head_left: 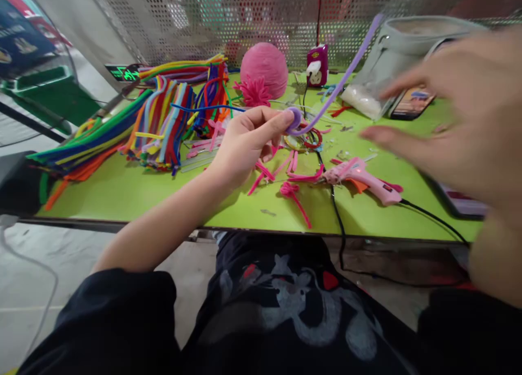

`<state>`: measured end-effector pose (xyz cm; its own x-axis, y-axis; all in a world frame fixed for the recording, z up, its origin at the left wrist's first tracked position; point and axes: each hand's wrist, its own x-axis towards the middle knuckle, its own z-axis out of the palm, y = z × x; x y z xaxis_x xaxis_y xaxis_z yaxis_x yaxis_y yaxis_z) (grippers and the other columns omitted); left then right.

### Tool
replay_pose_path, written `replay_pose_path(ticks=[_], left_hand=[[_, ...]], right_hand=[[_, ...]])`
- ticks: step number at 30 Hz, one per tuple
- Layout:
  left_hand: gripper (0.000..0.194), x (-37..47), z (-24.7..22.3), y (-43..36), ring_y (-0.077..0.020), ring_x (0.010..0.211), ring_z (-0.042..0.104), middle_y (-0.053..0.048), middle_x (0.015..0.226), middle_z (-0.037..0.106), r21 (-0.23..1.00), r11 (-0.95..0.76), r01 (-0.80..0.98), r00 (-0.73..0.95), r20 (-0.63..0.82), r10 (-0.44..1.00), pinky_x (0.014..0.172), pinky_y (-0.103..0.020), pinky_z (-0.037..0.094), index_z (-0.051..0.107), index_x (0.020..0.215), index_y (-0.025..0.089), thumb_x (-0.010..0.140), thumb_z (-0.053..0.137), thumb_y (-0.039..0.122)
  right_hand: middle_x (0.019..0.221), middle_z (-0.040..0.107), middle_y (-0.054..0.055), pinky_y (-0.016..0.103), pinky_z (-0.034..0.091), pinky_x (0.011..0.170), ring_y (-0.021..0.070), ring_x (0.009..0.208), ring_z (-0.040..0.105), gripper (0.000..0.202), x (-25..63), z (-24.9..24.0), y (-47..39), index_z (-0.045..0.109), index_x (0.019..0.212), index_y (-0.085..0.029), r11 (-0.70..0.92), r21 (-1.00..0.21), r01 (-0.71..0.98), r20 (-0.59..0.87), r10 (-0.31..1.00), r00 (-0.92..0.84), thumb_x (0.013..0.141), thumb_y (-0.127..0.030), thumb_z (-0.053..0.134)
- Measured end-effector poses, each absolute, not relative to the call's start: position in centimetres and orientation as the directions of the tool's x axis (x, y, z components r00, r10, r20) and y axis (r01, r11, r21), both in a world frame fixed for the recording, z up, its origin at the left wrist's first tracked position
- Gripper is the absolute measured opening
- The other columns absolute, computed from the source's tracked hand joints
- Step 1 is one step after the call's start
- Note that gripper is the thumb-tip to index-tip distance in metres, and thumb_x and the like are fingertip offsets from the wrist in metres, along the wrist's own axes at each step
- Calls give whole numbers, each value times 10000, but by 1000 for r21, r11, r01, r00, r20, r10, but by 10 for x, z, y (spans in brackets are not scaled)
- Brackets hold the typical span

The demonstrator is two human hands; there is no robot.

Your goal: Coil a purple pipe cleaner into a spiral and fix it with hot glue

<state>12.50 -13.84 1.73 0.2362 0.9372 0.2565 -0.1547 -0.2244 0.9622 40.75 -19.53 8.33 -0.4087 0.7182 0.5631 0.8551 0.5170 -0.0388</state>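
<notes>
Between thumb and forefinger, my left hand (248, 138) pinches a lilac pipe cleaner (339, 89) by its coiled end. From that coil the long free end curves up and to the right. My right hand (444, 108), blurred, is raised at the right with thumb and fingers apart and nothing between them. Below the coil lie pink pipe cleaner pieces (304, 174) and a small pink knotted one (290, 190) with a tail. A pink glue gun (362, 178) rests on the green table (244, 211), left of and below my right hand.
Bundles of coloured pipe cleaners (157, 124) fill the left side. Behind my left hand sit a pink ball (264, 70) and a purple plug adapter (318, 65). A grey bag (391, 48) stands back right. Black cables (337, 217) hang over the front edge; a phone-like device (460, 201) lies at right.
</notes>
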Motion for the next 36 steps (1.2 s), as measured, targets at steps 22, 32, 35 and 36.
replay_pose_path(ticks=[22,32,35,36], left_hand=[[408,118,25,-151,-75,478,527,10,619,619,988,-152,-38,438,153,886,420,-246,332,657,695,208,849,934,465],[376,113,27,-150,-86,505,565,6,625,641,990,-143,-9,514,127,848,423,-239,369,704,706,205,809,964,457],[347,115,29,-152,-87,490,557,10,609,604,996,-86,-21,533,84,842,415,-230,363,742,765,203,809,959,470],[348,116,30,-154,-84,481,545,12,608,593,998,-59,-36,549,69,833,410,-227,353,755,791,203,811,954,488]], right_hand=[[805,656,-40,537,481,1087,195,1098,660,321,374,70,-169,757,931,-328,828,79,555,638,385,-667,1058,-608,663],[816,681,-44,534,472,1116,188,1074,668,396,373,71,-165,745,905,-307,871,75,485,609,346,-714,1061,-654,634],[811,685,-36,549,477,1130,202,1083,672,499,373,70,-166,771,901,-313,849,56,526,581,401,-708,1056,-740,563],[809,684,-27,563,473,1143,213,1094,676,534,373,70,-167,786,904,-322,822,55,567,567,442,-695,1056,-765,531]])
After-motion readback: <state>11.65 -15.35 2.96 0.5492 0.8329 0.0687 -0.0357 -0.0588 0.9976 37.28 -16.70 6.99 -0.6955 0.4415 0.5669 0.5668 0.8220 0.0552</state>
